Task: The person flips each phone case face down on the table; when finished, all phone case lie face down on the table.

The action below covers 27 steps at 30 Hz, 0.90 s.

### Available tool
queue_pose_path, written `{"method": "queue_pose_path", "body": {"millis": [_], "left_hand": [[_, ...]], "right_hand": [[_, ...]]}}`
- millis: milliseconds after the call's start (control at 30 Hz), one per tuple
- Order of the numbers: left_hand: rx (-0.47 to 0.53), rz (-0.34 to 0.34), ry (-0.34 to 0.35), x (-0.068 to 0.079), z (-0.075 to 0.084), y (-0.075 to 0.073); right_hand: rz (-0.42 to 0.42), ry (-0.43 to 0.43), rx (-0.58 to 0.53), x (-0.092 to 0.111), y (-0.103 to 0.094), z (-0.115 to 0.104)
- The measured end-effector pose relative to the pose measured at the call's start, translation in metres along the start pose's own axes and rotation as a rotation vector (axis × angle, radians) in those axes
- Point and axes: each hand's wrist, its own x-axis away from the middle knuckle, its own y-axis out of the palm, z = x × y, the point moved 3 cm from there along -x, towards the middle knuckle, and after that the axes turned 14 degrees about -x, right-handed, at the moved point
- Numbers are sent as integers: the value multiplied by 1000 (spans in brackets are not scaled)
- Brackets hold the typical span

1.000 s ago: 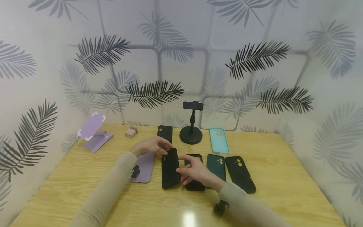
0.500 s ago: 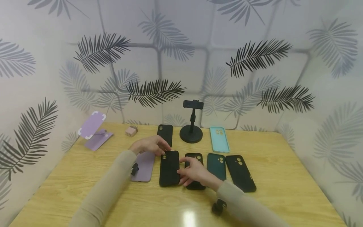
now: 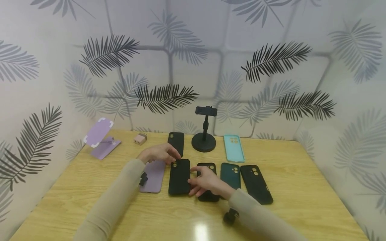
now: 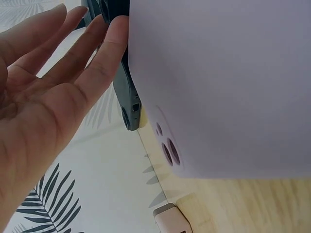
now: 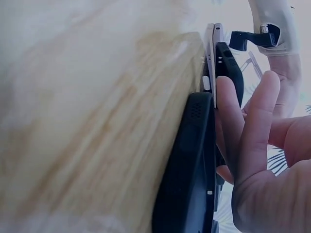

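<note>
In the head view, the black phone case (image 3: 179, 182) appears flat, slightly left of the tabletop's (image 3: 289, 160) middle, well in from its far edge. It is probably light, thin, a little flexible and hard to break, with a matte, grippy finish; the long side edges seem the best hold. The left hand (image 3: 159, 154) has fingertips at its far left corner, the right hand (image 3: 208, 180) at its right long edge.

In the left wrist view, extended fingers, slightly apart, pass beside the lavender case (image 4: 228, 87).

In the right wrist view, the fingers spread straight, clamped on nothing.
</note>
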Motion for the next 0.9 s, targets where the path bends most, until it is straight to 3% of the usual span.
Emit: {"method": "queue_pose_path", "body": {"millis": [333, 600, 900], "left_hand": [[9, 47, -4, -1, 3, -1], [26, 87, 2, -3, 11, -1], [128, 122, 17, -14, 27, 12]], "right_hand": [[-36, 2, 17, 10, -3, -5], [-47, -88, 69, 15, -22, -6], [99, -148, 144, 28, -58, -8]]}}
